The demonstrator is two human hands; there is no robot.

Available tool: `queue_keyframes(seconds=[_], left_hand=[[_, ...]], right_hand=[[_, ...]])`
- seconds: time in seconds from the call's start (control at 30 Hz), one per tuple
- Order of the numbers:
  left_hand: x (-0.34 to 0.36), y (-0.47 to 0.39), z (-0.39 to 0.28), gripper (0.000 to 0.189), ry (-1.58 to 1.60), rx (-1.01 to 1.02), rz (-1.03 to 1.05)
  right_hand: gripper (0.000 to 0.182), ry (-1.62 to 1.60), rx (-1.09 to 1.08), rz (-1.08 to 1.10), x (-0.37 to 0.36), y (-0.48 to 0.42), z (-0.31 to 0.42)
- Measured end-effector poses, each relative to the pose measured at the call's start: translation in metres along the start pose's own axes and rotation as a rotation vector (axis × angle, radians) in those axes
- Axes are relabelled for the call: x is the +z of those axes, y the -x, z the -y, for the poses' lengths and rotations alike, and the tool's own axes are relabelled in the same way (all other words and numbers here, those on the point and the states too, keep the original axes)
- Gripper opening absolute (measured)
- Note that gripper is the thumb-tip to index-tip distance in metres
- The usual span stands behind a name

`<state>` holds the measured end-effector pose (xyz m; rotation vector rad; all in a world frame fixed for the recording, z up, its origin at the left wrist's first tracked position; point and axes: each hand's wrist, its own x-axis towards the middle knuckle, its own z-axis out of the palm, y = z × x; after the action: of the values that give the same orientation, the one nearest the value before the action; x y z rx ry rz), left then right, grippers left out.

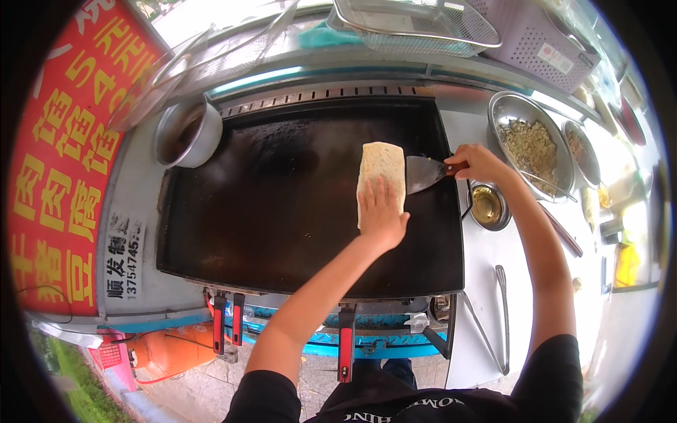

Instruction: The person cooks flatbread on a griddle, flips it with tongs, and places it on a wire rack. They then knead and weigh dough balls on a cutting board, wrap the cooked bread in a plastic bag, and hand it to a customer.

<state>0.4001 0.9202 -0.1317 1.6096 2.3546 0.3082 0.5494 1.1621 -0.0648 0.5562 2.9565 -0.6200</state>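
A rectangular flatbread of pale dough [382,158] lies on the right half of a wide black griddle [254,211]. My left hand [382,214] rests flat on its near half, fingers spread and pointing away from me. In my right hand [478,163] is the wooden handle of a metal scraper [424,173]. The scraper's broad blade is at the right edge of the dough, low over the griddle. Whether the blade reaches under the dough cannot be seen.
Right of the griddle stand a bowl of chopped filling [531,148], a small bowl of oil [487,206] and metal tongs [503,317]. A metal pot [189,132] sits at the back left corner. Wire baskets [423,31] line the rear shelf. Below left lies an orange gas cylinder [172,351].
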Motion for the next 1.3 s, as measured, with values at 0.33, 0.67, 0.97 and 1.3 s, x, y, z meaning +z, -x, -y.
queue_keyframes(seconds=[0.33,0.67,0.97,1.3], left_hand=[[-0.09,0.024,0.049,0.114,1.488,-0.243,-0.009],[-0.13,0.258,0.147,0.067,1.338,-0.574,-0.438],[-0.042,0.35,0.034,0.057,1.398,-0.583,-0.253],[-0.029,0.452,-0.022,0.051,1.269,-0.539,-0.398]], right_hand=[[0.037,-0.036,-0.247,-0.054,-0.061,-0.013,0.103],[0.035,0.113,0.52,-0.608,0.025,0.289,0.096],[0.038,0.042,1.01,-0.709,0.188,0.406,0.067],[0.079,0.109,0.746,-0.4,0.199,0.427,0.147]])
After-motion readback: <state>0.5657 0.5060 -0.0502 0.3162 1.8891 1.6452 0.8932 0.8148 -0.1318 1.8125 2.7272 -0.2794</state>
